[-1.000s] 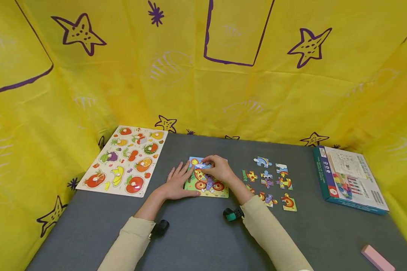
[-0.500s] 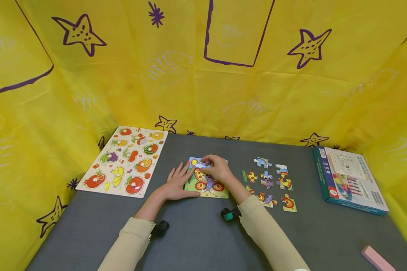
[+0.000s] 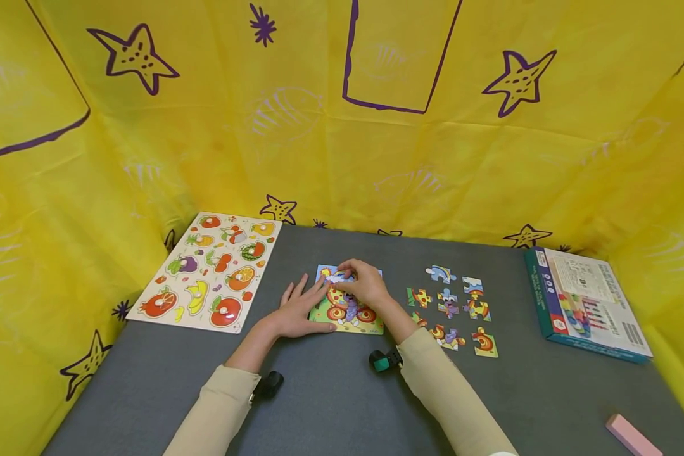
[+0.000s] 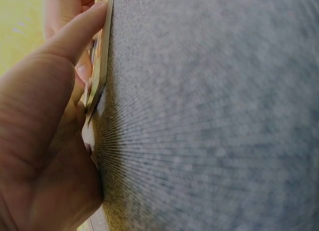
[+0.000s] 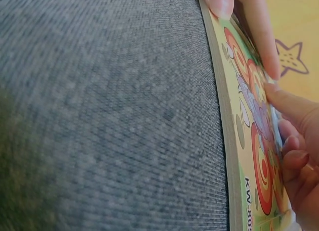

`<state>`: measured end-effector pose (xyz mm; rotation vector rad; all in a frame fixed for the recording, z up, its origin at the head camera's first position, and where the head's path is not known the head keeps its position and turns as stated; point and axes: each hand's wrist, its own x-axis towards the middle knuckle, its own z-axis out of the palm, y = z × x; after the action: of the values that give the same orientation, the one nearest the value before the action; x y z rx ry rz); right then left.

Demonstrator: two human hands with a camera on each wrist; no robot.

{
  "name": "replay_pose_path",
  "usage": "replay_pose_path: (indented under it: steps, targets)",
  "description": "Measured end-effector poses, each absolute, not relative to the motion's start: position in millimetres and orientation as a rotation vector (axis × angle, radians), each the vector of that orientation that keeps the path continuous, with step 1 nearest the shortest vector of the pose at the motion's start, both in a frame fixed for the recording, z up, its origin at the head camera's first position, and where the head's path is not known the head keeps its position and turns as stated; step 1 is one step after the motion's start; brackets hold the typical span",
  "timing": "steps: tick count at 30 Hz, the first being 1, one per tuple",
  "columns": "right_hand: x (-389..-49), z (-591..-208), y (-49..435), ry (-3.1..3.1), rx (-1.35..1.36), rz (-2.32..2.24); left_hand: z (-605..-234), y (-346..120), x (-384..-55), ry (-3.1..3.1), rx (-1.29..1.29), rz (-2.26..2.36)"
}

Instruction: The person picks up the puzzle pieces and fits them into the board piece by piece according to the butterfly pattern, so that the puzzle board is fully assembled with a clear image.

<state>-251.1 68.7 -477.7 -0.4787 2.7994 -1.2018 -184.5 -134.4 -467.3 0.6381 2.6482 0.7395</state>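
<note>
A small puzzle board [image 3: 358, 327] with a printed butterfly picture lies flat at the table's middle. My left hand [image 3: 298, 315] rests along its left side, fingers spread, with the thumb on the near edge. My right hand [image 3: 369, 285] reaches over from the right and pinches a blue-and-white puzzle piece [image 3: 337, 277] low over the upper left of the board; the fingers partly cover it. In the right wrist view, the right thumb and curled fingers [image 5: 295, 163] lie close to the board [image 5: 251, 136], and a left fingertip is near the right thumb.
Several loose puzzle pieces [image 3: 448, 303] lie spread to the right of the board. A fruit peg board [image 3: 230, 218] lies on the left, a boxed set [image 3: 598, 297] on the right, and a pink block [image 3: 633, 435] near the front right. Yellow cloth [image 3: 330, 152] hangs behind.
My right forearm has shifted slightly left while its fingers stay at the upper left of the board. The left fingers have moved a little closer to the piece.
</note>
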Motion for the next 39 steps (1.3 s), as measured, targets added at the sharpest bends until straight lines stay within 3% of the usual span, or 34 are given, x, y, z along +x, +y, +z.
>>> replay_pose_path:
  steps: [18,29,39]
  targets:
    - [-244,-471,96,2.721,-0.436,-1.390,-466,-128,-184,2.703,0.662,0.763]
    - [-245,-456,161,2.829,-0.275,-1.538,-467,-132,-182,2.735,0.662,0.770]
    - [-247,-467,228,3.015,-0.127,-1.396,-468,-132,-182,2.743,0.674,0.789]
